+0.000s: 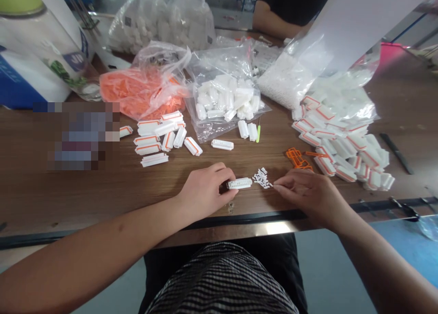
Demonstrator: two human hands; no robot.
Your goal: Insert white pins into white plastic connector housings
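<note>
My left hand [205, 188] rests on the wooden table [102, 191] near its front edge and pinches the left end of a small white plastic connector housing [240, 183]. My right hand [308, 193] lies just right of it, fingertips pressed together at a little heap of tiny white pins [262, 178]; what they pinch is too small to make out. A few orange clips [297, 159] lie just beyond my right hand.
White housings with orange stripes lie in a group [160, 136] at the left and a bigger pile [345, 145] at the right. Plastic bags hold orange parts [137, 92], white housings [224, 102] and white pellets [287, 79]. Another person's arm [273, 22] rests at the far edge.
</note>
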